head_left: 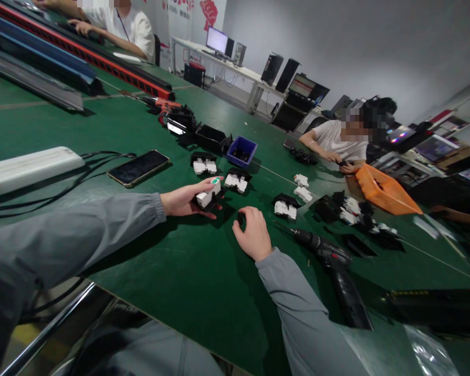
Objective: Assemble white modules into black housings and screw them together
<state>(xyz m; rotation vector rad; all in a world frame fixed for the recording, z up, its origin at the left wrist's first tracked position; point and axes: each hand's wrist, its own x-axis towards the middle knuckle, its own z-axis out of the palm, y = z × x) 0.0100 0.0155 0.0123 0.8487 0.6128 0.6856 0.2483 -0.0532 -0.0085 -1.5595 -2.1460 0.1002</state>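
Observation:
My left hand (184, 200) is closed around a black-and-white plastic part (209, 195) with a small green piece on top. Just to the right, my right hand (254, 232) has its fingers curled over a small black piece (241, 218), mostly hidden by them. Similar black-and-white parts lie beyond my hands: one (204, 165) behind the left hand, another (237, 181) between the hands and farther out, and a third (285, 208) to the right. A black cordless drill (329, 256) lies on its side by my right forearm, its bit towards my right hand.
On the green table (141, 130), a phone (138, 167) and a white box with cables (31, 168) lie left. A blue bin (242, 150) holds small dark pieces. An orange bin (386, 189) stands right, near a seated co-worker (339, 141). Long rails (78, 49) cross the far left.

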